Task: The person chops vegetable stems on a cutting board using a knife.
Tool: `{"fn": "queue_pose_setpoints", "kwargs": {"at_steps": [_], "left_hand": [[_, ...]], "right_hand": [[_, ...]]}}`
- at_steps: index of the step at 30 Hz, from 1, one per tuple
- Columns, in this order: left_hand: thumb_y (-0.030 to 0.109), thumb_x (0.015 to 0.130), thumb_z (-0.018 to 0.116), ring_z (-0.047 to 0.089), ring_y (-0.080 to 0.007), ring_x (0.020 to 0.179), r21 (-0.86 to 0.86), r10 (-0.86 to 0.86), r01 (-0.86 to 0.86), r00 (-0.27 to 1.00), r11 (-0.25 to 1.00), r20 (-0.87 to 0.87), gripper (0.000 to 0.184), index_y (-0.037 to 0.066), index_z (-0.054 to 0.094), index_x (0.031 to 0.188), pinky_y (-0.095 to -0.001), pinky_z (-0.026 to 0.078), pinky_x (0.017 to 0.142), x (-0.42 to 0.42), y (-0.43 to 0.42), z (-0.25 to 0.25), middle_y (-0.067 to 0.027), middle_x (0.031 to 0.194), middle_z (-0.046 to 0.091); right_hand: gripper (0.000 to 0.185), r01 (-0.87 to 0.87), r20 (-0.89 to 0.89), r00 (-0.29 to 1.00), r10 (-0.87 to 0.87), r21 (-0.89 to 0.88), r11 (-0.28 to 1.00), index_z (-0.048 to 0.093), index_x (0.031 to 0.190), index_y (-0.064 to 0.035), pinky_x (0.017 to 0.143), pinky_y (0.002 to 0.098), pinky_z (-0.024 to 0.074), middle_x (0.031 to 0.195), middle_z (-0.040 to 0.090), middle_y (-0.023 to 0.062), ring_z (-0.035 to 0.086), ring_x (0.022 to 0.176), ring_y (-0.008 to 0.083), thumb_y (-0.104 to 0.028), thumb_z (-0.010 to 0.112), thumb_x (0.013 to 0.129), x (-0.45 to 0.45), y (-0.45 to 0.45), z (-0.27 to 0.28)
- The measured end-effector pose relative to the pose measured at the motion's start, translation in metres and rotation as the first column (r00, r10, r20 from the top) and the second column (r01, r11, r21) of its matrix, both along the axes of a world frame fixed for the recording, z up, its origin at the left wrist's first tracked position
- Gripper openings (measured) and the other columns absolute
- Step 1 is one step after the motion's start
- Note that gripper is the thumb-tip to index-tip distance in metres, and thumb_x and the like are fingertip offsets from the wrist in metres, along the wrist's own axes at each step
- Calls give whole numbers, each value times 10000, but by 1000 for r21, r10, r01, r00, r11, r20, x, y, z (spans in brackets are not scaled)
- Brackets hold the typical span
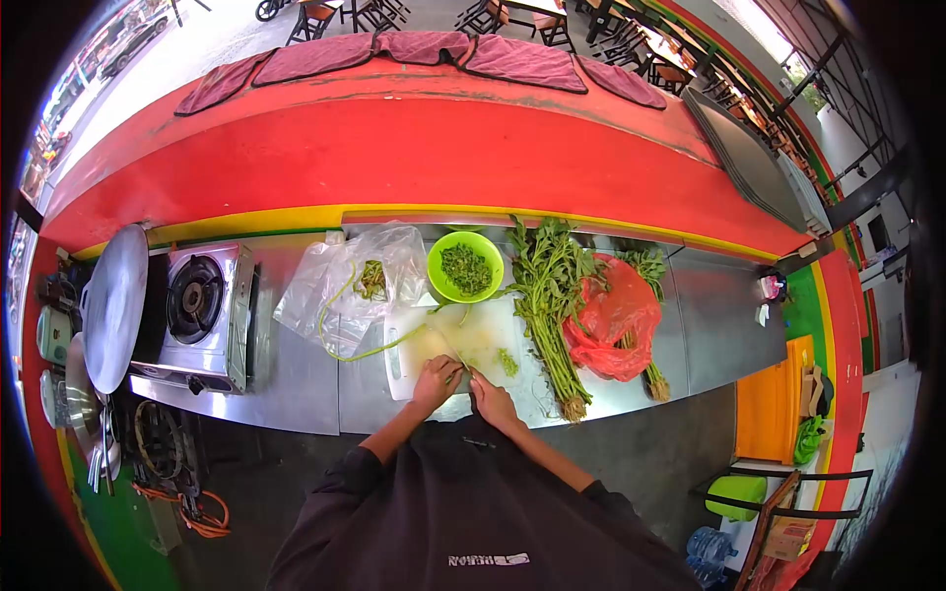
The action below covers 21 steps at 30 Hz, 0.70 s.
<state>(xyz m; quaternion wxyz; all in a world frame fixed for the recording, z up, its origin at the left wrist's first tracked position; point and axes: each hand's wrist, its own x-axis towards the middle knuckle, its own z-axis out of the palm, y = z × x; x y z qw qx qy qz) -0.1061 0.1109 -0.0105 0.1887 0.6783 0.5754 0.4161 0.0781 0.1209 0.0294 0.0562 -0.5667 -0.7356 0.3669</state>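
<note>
A white cutting board lies on the steel counter. My left hand rests over its front edge, fingers pinched together; what they hold is hidden. Close beside it, my right hand is closed around what looks like a knife, whose thin blade points away from me. Chopped green pieces lie on the board to the right. A long green stem curves from the left onto the board. Behind the board stands a lime-green bowl with chopped greens inside.
To the right lie leafy green stalks with roots and a red plastic bag over more stalks. A clear plastic bag with some greens sits left of the bowl. Further left is a gas stove. A red wall borders the counter's far side.
</note>
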Motion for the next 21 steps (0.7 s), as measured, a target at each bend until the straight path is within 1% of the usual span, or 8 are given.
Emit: {"fn": "queue_pose_setpoints", "kwargs": {"at_steps": [6,9,11,14,15,16,19,21], "left_hand": [[113,866,746,642,-267,915,-12,-28,27,999,1000,-45,153,88,705,1012,-406,471,780,-3,0,5,-60,945,642],[115,866,744,640,-266,923,-2,-56,56,997,998,-52,166,92,708,1026,-402,473,790,-7,-1,9,-60,949,643],[114,861,748,638,-265,931,24,-71,72,996,997,-57,180,94,708,1035,-400,474,793,-10,-3,10,-62,967,644],[122,860,748,632,-260,958,19,-109,111,989,994,-101,236,102,710,1092,-400,477,814,-17,-9,12,-66,1024,643],[131,864,745,627,-257,977,-14,-128,128,982,992,-141,278,109,713,1139,-401,480,830,-22,-13,13,-69,1061,642],[131,864,745,627,-257,977,-14,-140,139,980,990,-141,278,109,713,1139,-401,480,830,-27,-18,12,-69,1061,642],[155,874,705,598,-245,1058,2,-171,179,939,984,-298,430,146,684,1303,-414,478,897,-40,-32,15,-64,1140,622],[149,868,703,596,-243,1064,3,-162,172,933,985,-321,431,149,686,1298,-412,475,894,-41,-32,16,-62,1136,621]], "right_hand": [[447,7,-20,1000,-7,-32,999,502,1502,-270,817,588,557,989,714,290,672,914,524,-401,426,1081,2,1,-5],[456,8,-147,989,3,75,997,510,1503,-232,775,510,576,920,733,248,719,826,447,-394,450,1081,9,-1,-17],[472,6,-272,962,-20,-51,999,535,1488,-147,701,400,564,788,708,159,706,686,277,-379,489,1080,16,-1,-13],[468,13,-372,924,-87,-197,980,576,1445,-113,726,391,559,803,708,180,703,685,274,-385,526,1068,28,-3,-6],[481,13,-370,924,-91,-207,978,597,1423,-57,667,310,521,735,660,94,619,631,135,-380,553,1069,30,-5,5],[481,25,-370,923,-102,-207,978,597,1423,-57,667,310,521,735,660,94,619,631,135,-380,553,1069,34,-6,2],[472,15,-502,844,-188,-328,944,602,1439,-65,497,241,413,651,593,3,500,533,61,-361,574,1072,40,-7,-7],[474,36,-508,830,-230,-362,932,598,1439,-56,499,243,416,643,586,2,504,533,63,-356,574,1074,41,-4,-19]]}}
